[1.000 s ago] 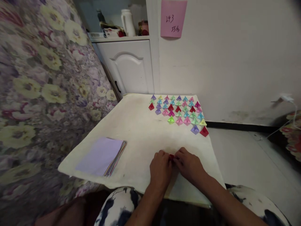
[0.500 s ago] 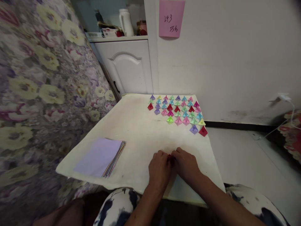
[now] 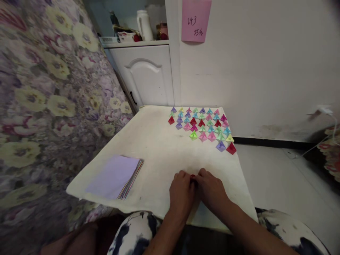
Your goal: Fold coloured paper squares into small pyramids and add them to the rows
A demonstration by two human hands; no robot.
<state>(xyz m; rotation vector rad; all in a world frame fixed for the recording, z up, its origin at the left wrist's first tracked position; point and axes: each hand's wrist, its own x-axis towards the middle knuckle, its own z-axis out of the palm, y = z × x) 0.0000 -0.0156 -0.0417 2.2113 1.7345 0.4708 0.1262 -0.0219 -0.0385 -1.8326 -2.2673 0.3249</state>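
Observation:
A small piece of red paper (image 3: 193, 176) shows between my fingertips, mostly covered by them. My left hand (image 3: 182, 191) is closed around its left side. From the right, my right hand (image 3: 211, 187) pinches the same paper, its fingers curled and touching those of the left. Both hands rest low over the front part of the cream-covered table (image 3: 156, 156). Beyond them, toward the far right corner, small folded paper pieces (image 3: 202, 136) in many colours lie in rows. The shape of the paper I hold is hidden.
A stack of coloured paper sheets (image 3: 114, 177), lilac on top, lies at the table's left. Floral fabric (image 3: 53, 106) hangs along the left side. A white cabinet (image 3: 146, 74) and a wall with a pink note (image 3: 196, 21) stand behind the table.
The whole view has shifted slightly, so things appear a little further right. My hands stay together on the red paper, of which less shows now.

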